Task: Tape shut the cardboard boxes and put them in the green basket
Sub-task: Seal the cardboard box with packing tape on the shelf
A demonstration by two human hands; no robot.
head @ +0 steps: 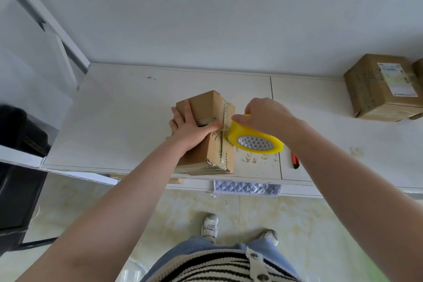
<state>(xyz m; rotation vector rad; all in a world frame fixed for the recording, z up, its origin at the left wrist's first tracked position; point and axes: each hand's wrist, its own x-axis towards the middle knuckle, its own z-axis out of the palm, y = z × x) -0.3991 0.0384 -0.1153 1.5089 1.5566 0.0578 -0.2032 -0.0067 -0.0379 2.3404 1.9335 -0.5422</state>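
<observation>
A small brown cardboard box (215, 107) lies on the white table (128, 107) near its front edge, a strip of clear tape running along its top seam. My left hand (190, 125) presses flat on the box, thumb laid across the tape at the seam. My right hand (263, 117) grips a yellow roll of tape (255, 141) just right of the box, with a short stretch of tape drawn from the roll to the seam. A green edge, perhaps the basket (370, 268), shows at the bottom right.
A bigger cardboard box (382, 89) with a white label stands at the table's far right. A red utility knife (295, 160) lies right of the roll. A quilted cloth (247, 188) hangs at the table's front. A black bin (20, 135) stands at the left.
</observation>
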